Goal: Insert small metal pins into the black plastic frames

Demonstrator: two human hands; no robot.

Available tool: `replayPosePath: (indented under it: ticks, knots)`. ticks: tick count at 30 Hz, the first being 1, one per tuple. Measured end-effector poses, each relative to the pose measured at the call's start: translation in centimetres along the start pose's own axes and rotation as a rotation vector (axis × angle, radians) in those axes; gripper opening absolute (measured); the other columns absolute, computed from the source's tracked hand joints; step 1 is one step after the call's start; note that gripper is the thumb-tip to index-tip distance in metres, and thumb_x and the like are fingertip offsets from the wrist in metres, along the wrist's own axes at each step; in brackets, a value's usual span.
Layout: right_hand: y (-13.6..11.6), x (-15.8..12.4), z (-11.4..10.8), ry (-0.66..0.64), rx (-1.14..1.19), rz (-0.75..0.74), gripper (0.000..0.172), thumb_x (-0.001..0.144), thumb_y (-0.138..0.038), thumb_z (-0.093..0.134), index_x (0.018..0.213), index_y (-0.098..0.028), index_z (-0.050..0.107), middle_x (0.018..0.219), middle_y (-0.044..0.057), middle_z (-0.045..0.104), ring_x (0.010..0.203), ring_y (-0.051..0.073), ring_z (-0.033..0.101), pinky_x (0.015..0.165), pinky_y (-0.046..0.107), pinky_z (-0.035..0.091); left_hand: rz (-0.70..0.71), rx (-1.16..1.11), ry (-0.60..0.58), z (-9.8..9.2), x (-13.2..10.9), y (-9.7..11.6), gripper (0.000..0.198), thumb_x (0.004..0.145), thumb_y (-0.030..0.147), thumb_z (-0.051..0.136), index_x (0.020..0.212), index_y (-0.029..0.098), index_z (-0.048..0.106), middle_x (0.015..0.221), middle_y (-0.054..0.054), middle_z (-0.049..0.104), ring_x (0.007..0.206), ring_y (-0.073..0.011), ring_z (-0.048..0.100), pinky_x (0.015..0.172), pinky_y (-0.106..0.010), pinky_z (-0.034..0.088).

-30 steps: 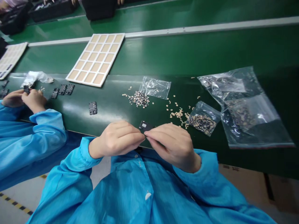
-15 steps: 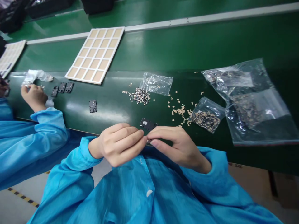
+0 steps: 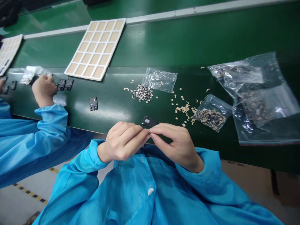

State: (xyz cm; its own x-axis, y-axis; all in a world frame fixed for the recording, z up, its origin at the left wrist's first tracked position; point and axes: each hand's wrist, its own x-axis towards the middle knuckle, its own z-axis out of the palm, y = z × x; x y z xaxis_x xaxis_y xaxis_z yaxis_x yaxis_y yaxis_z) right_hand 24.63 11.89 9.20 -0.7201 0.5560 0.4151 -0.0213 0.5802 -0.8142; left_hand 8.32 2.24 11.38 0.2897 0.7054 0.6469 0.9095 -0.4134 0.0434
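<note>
A person's left hand and right hand meet just over the edge of the green counter, their fingers pinched together on a small black rectangular part, near scattered beige bits and a small clear plastic bag.

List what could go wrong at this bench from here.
The small black part held between the left hand and right hand may slip and fall off the nearby edge of the green bench. The loose tan pieces scattered beside the clear plastic bag could get brushed aside or mixed up.
</note>
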Motion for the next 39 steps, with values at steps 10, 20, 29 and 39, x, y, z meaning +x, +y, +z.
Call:
replayPosePath:
  ticks: [10, 20, 29, 39]
  knots:
    - [-0.5, -0.4, -0.1, 0.058, -0.424, -0.253, 0.016, 0.086, -0.008, 0.055, 0.081, -0.019, 0.067, 0.075, 0.004, 0.074, 0.067, 0.016, 0.069, 0.06, 0.029, 0.052, -0.086, -0.113, -0.04, 0.8, -0.4, 0.4, 0.013, 0.088, 0.012, 0.057, 0.098, 0.01, 0.064, 0.084, -0.008, 0.071, 0.074, -0.0165, 0.067, 0.063, -0.028, 0.05]
    - [1.1, -4.2, -2.9, 0.192, -0.359, 0.072, 0.018, 0.084, -0.009, 0.058, 0.085, -0.022, 0.07, 0.079, 0.004, 0.075, 0.071, 0.018, 0.071, 0.067, 0.031, 0.057, -0.218, -0.437, -0.112, 6.4, 5.0, -0.7, 0.015, 0.094, 0.021, 0.053, 0.09, 0.013, 0.066, 0.085, -0.006, 0.07, 0.076, -0.0111, 0.065, 0.068, -0.022, 0.051]
    - [2.4, -5.6, -3.8, 0.172, -0.401, 0.129, 0.014, 0.088, -0.014, 0.055, 0.082, -0.02, 0.067, 0.074, 0.003, 0.073, 0.063, 0.016, 0.07, 0.059, 0.027, 0.056, -0.142, -0.374, -0.434, 9.2, 5.9, -0.4, 0.032, 0.087, 0.012, 0.049, 0.117, 0.011, 0.06, 0.111, -0.012, 0.068, 0.097, -0.0204, 0.063, 0.083, -0.033, 0.054]
    - [2.4, -4.1, -2.9, 0.04, -0.31, 0.077, 0.014, 0.089, -0.013, 0.056, 0.086, -0.019, 0.069, 0.078, 0.004, 0.074, 0.066, 0.016, 0.069, 0.062, 0.027, 0.056, -0.117, -0.242, -0.295, 5.4, 1.3, 1.5, 0.022, 0.096, 0.016, 0.045, 0.088, 0.013, 0.065, 0.077, -0.005, 0.072, 0.064, -0.0144, 0.067, 0.057, -0.025, 0.052]
